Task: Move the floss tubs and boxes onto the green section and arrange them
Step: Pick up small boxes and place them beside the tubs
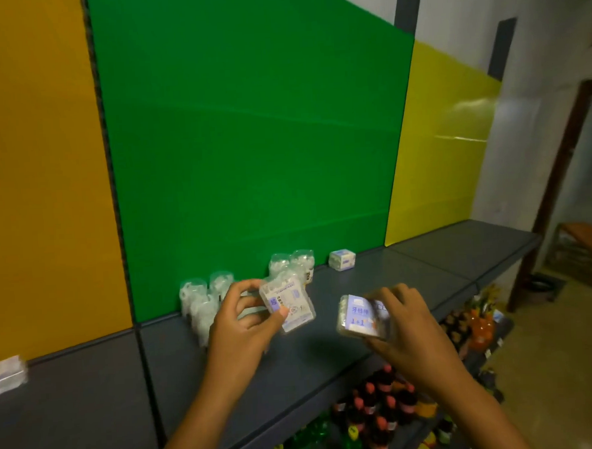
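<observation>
Head view, nearest first: two bare forearms are seen reaching up from the bottom edge over a dark grey shelf (295, 368). Below the shelf's front edge, on a lower level at the right, rows of bottles (376, 409) with red and yellow caps are stocked.

A floss box (289, 305) with a white and lilac label is gripped by the left hand (240, 325), thumb on its near face and fingers curled round its far side; the box is tilted and held above the shelf. A second floss box (359, 316), with a blue-lilac label, is held by the right hand (408, 325), fingers closed over its top and right edge. It is slightly blurred, and whether it touches the shelf cannot be told. The two boxes are kept near each other but apart.

Just beyond the left hand, a cluster of clear floss tubs (202, 303) is standing on the shelf against the foot of the green panel (249, 141). Further back, a second group of tubs (291, 264) is placed against the same panel, and a small white box (341, 259) is set to its right, also in the green section.

At the far left, under the orange panel (34, 169), a blurred pale package (4, 377) is lying on the shelf. A yellow panel (444, 141) is fixed right of the green one.
</observation>
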Demonstrator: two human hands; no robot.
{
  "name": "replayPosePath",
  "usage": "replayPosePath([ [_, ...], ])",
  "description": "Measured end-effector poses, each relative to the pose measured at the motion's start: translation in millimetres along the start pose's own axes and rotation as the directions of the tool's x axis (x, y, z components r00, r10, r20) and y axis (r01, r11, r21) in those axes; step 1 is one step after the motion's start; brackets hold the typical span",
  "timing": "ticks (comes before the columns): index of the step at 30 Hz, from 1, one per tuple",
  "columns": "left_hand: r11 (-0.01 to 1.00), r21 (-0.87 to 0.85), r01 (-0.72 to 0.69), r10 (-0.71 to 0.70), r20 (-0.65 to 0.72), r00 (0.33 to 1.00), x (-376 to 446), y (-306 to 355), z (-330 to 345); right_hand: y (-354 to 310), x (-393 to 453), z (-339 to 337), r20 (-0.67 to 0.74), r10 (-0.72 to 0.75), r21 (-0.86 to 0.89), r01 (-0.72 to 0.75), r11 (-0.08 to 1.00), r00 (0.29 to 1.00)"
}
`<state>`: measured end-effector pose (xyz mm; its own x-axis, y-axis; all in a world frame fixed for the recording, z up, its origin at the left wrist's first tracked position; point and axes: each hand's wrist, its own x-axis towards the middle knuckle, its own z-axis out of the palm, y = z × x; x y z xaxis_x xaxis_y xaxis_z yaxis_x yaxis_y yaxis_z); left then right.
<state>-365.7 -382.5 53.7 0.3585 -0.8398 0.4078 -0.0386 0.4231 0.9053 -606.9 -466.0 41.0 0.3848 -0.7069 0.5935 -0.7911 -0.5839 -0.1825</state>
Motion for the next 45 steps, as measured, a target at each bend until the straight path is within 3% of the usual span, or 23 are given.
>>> replayPosePath([
  [9,0.997,-0.051,0.058,-0.056,0.039,0.998,77.2,-67.4,62.9,75.1,49.1,32.1,0.018,0.072,-0.060,-0.071,0.996,0.997],
  [18,0.998,-0.024,0.059,-0.057,0.045,0.997,121.9,-99.7,130.5,144.4,69.5,37.5,0.014,0.163,0.000,-0.163,0.987,0.987],
  [36,0.998,0.031,0.049,-0.045,-0.101,0.994,190.1,-153.8,306.1,349.2,141.4,27.0,0.070,0.017,0.181,-0.029,0.983,0.997],
  [45,0.994,0.085,0.071,-0.057,-0.153,0.987,231.8,-183.2,347.5,411.5,186.3,64.8,0.118,-0.056,0.240,0.026,0.970,0.991],
])
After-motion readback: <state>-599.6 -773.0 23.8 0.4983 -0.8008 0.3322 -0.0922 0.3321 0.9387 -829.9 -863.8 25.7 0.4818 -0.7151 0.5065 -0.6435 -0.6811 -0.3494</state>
